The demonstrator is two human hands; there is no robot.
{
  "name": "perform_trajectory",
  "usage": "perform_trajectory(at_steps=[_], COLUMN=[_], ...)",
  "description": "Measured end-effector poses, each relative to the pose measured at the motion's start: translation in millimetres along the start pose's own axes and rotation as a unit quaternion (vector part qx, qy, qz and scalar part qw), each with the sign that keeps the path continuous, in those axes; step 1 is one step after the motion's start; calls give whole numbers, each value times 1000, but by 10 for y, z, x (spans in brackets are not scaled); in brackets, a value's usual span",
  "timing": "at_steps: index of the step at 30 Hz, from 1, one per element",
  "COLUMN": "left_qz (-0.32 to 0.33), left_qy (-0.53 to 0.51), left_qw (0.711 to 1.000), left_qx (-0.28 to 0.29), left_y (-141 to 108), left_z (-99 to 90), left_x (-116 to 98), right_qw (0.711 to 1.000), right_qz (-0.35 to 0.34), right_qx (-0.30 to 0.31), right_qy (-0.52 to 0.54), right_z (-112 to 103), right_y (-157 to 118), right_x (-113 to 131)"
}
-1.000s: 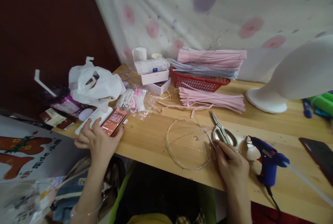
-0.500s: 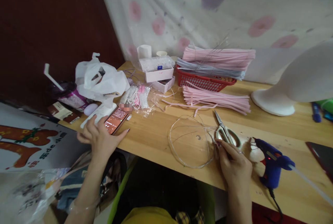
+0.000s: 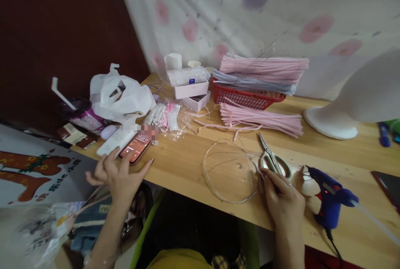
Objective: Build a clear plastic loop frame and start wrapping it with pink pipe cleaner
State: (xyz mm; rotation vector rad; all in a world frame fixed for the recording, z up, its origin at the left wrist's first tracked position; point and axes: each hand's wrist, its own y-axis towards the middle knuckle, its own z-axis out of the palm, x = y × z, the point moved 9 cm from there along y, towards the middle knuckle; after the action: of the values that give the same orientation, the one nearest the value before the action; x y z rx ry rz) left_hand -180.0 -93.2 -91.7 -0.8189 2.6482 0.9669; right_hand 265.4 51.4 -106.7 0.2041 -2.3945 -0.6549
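Note:
My left hand has its fingers spread at the near end of a phone with a lit reddish screen; whether a fingertip touches the glass I cannot tell. Beside the phone lies a white slab-like object. My right hand pinches the end of a thin wire hoop, which rests on the wooden table. Just beyond those fingers are scissors with pale handles, blades pointing away. A blue glue gun with a small red light stands to the right of that hand.
Behind the hoop lies a bundle of pink pipe cleaners, with more in a red basket. Bagged beads, white boxes, a plastic bag and a cup with a straw stand left. A white foam stand is at right.
My left hand has drawn back toward me, uncovering more of the phone and the white slab. My right hand keeps its pinch on the wire.

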Motion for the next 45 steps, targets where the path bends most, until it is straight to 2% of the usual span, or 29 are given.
perform_trajectory(at_steps=[3,6,16,21,25,34,45], left_qz=[23,12,-5,-28,-47,-12,-38], left_qy=[72,99,83,63,67,72,65], left_qw=[996,994,996,998,997,996,995], left_qx=[-51,-44,-35,-6,-15,-47,-63], left_y=[-183,-183,-179,-163,-172,-185,-210], left_z=[-114,-116,-70,-50,-72,-92,-114], left_x=[37,51,99,94,99,61,107], right_qw=[1000,1000,1000,1000,1000,1000,1000], right_qz=[0,1,5,9,7,0,-8], right_qx=[3,5,-3,4,4,8,-3], right_qy=[10,7,8,10,11,15,8], right_z=[-5,2,-7,3,2,7,-7], right_y=[9,7,6,8,5,6,9], right_x=[14,2,0,5,-7,7,3])
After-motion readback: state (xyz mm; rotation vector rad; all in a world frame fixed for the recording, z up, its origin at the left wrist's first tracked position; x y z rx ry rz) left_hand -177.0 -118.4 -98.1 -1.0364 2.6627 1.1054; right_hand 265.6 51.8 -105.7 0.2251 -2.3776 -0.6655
